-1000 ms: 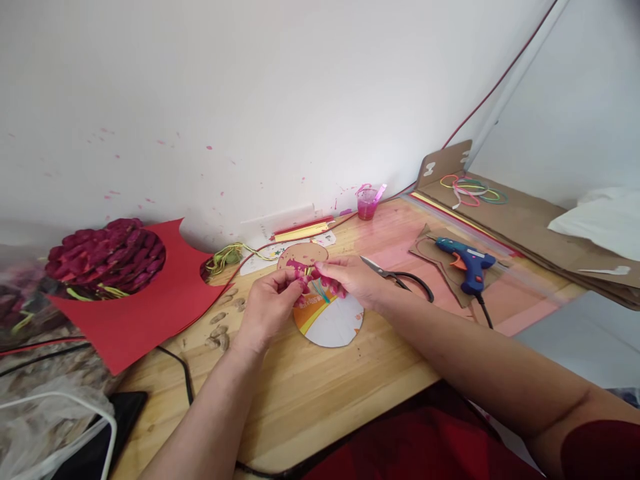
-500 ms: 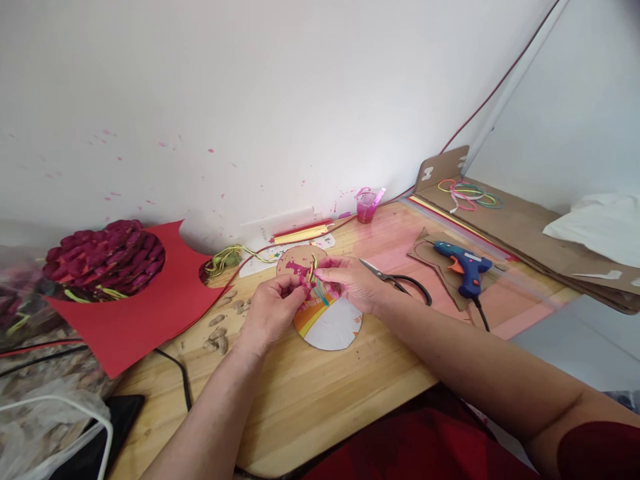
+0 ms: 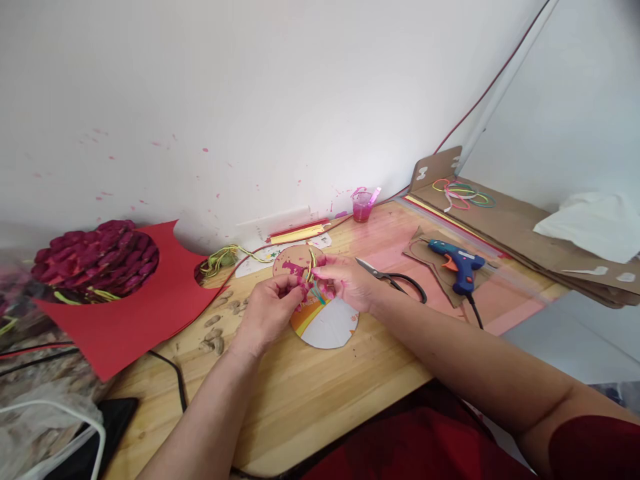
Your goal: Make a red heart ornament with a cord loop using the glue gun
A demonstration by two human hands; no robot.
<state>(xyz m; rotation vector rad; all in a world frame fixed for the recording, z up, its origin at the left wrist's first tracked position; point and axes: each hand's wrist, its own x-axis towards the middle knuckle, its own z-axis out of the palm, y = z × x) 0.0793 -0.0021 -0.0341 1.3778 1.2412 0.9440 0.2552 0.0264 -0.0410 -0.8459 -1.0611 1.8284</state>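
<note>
Yarn, thin and yellow

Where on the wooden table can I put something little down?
The wooden table is bare along its near edge, between the left forearm and right forearm, in front of the round cardboard. A smaller patch lies between the pink-stained cup and scissors. It's crowded around the glue gun, peanuts and red card.

We've got one left hand and one right hand, that's two! We spot one glue gun, one pair of scissors, one cup, one green clump of yarn, and at least five peanuts, too bunched for us to call exactly!
</note>
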